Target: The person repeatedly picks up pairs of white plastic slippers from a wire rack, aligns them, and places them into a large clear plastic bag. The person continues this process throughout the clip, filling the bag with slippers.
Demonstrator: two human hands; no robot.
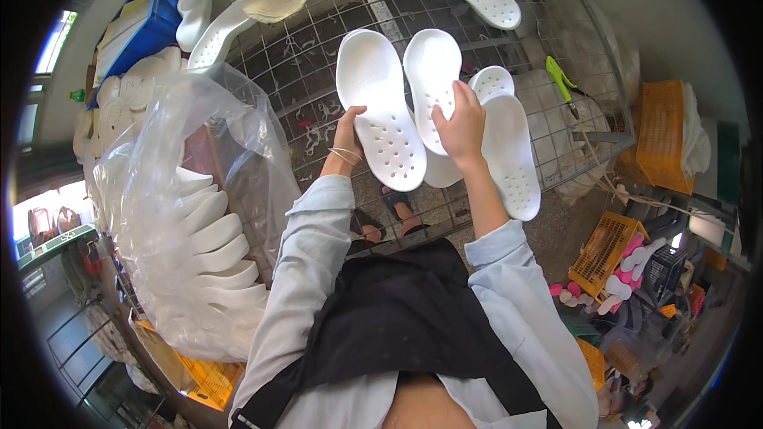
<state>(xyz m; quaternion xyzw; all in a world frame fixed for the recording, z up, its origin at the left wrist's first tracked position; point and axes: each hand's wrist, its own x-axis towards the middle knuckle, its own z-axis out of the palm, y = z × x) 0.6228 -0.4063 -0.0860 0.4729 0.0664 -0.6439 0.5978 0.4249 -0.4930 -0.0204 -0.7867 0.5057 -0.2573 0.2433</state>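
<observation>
My left hand (347,129) gripped one white perforated insole (379,107) by its lower left edge, while my right hand (461,123) pinched a second white insole (433,87) along its right side, both held just above the wire-mesh table (318,71). Each insole stood lengthwise away from me, its long axis running from my wrists toward the table's far side, the rounded ends farthest from me and the perforated ends nearest my palms. A third insole (509,151) lay on the mesh just right of my right hand. As I judged it, either grip was slight enough that a piece could slip and knock the third one, or fall off the table's near edge. Left of the table stood a clear plastic bag (191,214) stacked with more white pieces; beyond its far right corner lay a green tool (560,75).
</observation>
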